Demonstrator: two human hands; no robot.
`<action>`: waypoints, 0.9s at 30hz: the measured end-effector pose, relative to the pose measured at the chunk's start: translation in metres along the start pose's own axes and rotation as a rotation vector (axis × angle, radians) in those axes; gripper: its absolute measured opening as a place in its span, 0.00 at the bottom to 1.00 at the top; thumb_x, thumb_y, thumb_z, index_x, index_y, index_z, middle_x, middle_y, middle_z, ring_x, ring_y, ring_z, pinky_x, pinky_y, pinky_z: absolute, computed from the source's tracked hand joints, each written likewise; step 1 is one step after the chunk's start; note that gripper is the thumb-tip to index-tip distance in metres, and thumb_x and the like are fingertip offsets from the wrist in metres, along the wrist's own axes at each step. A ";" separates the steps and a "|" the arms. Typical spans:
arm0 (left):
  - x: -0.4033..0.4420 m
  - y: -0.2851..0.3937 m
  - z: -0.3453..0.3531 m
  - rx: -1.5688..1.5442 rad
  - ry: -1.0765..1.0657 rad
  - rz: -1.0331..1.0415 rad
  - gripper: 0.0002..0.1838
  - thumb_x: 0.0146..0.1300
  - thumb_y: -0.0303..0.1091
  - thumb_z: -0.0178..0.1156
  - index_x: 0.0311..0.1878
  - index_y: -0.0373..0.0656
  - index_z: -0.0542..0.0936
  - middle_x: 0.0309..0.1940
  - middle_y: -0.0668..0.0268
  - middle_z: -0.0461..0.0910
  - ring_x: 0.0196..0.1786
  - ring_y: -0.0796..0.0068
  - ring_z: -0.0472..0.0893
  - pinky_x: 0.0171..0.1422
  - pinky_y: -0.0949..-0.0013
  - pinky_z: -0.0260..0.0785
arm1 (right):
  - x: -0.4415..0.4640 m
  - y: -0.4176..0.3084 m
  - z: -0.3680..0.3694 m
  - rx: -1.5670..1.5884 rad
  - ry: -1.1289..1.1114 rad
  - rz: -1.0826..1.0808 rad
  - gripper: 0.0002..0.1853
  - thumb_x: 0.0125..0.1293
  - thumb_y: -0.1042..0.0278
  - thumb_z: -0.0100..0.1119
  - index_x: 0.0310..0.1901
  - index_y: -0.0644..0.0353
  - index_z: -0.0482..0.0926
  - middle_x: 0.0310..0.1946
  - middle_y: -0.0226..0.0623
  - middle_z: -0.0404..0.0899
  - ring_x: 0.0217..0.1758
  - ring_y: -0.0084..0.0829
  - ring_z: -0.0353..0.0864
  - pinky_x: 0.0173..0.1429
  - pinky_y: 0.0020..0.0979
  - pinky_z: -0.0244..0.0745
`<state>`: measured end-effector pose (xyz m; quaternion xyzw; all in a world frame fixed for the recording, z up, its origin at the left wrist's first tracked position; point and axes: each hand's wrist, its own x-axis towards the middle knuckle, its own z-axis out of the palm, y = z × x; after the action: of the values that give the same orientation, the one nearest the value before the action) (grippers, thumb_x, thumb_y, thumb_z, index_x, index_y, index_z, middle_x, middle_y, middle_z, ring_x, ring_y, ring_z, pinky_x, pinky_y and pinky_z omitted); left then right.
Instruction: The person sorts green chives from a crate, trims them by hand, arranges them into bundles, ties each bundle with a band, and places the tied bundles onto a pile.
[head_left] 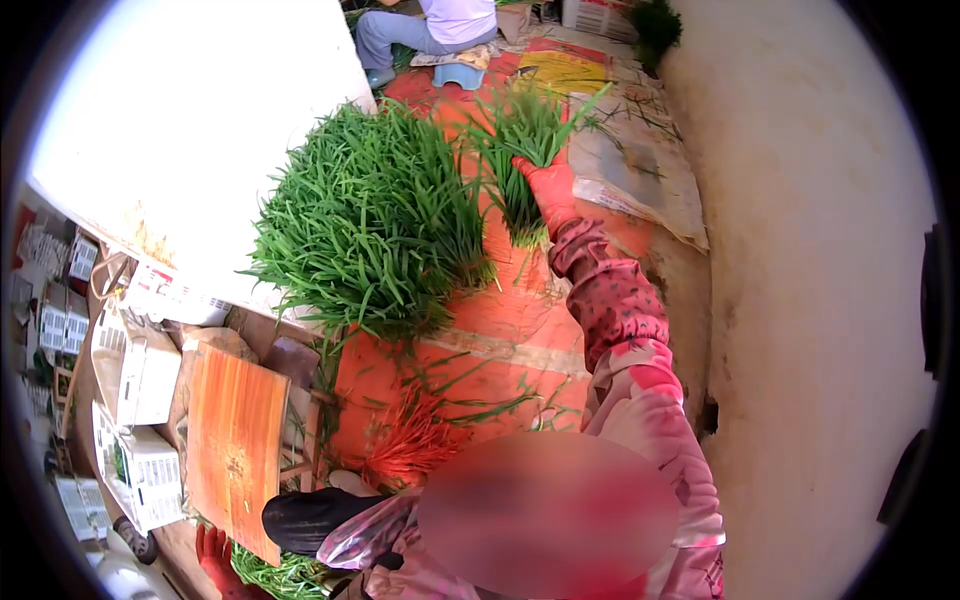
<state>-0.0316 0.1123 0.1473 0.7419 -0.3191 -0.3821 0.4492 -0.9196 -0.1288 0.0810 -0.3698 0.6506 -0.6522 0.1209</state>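
My right hand (548, 190), in a red glove, reaches forward with its fingers round a bunch of long green stalks (525, 125) on the orange-red ground sheet. Just left of that bunch stands a large pile of green stalks (370, 215). At the bottom left, my left hand (217, 560), also gloved in red, has its fingers up and apart, beside more green stalks (275, 575) near the wooden board. Nothing shows between the left fingers. A heap of thin red ties (412, 440) lies on the sheet near my legs.
A wooden board (238, 430) stands at the left, with white boxes (150, 480) beyond it. A person (430, 30) sits on a blue stool (459, 76) at the top. Pale sacking (640, 165) lies by the right wall (800, 250). A white wall edge borders the pile.
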 end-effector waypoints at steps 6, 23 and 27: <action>-0.064 -0.057 -0.056 -0.072 0.065 -0.186 0.27 0.71 0.40 0.47 0.70 0.37 0.63 0.62 0.46 0.69 0.62 0.47 0.72 0.66 0.47 0.67 | 0.000 0.011 0.037 -0.343 -0.165 0.144 0.32 0.50 0.59 0.75 0.54 0.67 0.75 0.46 0.47 0.83 0.49 0.42 0.83 0.55 0.36 0.75; -0.034 -0.109 -0.004 -0.043 0.100 -0.290 0.23 0.66 0.43 0.59 0.63 0.47 0.73 0.43 0.65 0.82 0.38 0.73 0.83 0.37 0.74 0.74 | 0.026 -0.006 0.074 -0.330 -0.542 0.074 0.26 0.57 0.63 0.70 0.55 0.66 0.78 0.46 0.44 0.84 0.49 0.34 0.83 0.55 0.32 0.75; -0.021 -0.115 -0.005 -0.067 0.098 -0.186 0.23 0.66 0.40 0.59 0.63 0.48 0.73 0.45 0.65 0.83 0.40 0.75 0.83 0.37 0.77 0.73 | 0.027 -0.061 0.091 -0.267 -0.451 -0.245 0.20 0.61 0.66 0.67 0.54 0.64 0.78 0.42 0.37 0.84 0.46 0.27 0.81 0.52 0.27 0.75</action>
<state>-0.0233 0.1764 0.0499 0.7705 -0.2138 -0.3960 0.4515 -0.8608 -0.2077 0.1364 -0.5941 0.6377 -0.4719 0.1332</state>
